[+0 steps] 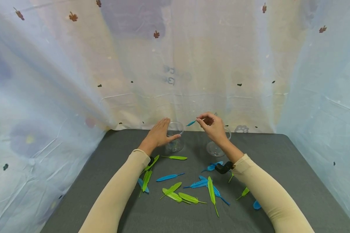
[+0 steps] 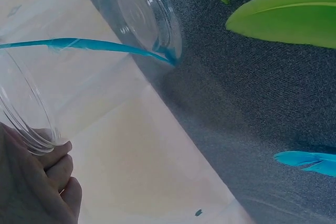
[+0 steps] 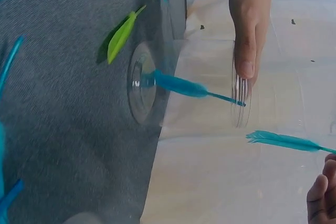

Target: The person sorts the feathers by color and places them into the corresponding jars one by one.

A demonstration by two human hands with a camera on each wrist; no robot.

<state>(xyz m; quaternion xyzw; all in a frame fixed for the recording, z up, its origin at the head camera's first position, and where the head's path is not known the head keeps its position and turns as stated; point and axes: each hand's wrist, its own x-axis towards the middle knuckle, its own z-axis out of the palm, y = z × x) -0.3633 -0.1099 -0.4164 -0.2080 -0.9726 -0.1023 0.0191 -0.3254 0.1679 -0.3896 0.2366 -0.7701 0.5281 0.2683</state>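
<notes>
My left hand (image 1: 158, 134) holds a clear plastic jar (image 1: 175, 147) near its rim, the thumb across the near side. Inside that jar a blue feather (image 3: 181, 85) leans from the base up to the rim, also visible in the left wrist view. Between thumb and fingers, my right hand (image 1: 214, 127) pinches another blue feather (image 1: 191, 123) by its quill. This feather points left, just beside the jar's mouth and apart from it in the right wrist view. A second clear jar (image 1: 214, 150) stands behind the right hand, partly covered by it.
Several green feathers (image 1: 192, 198) and blue feathers (image 1: 167, 177) lie scattered on the dark grey tabletop (image 1: 175, 220), some beside the forearms. A pale patterned curtain (image 1: 192, 64) hangs right behind the table's far edge and along both sides.
</notes>
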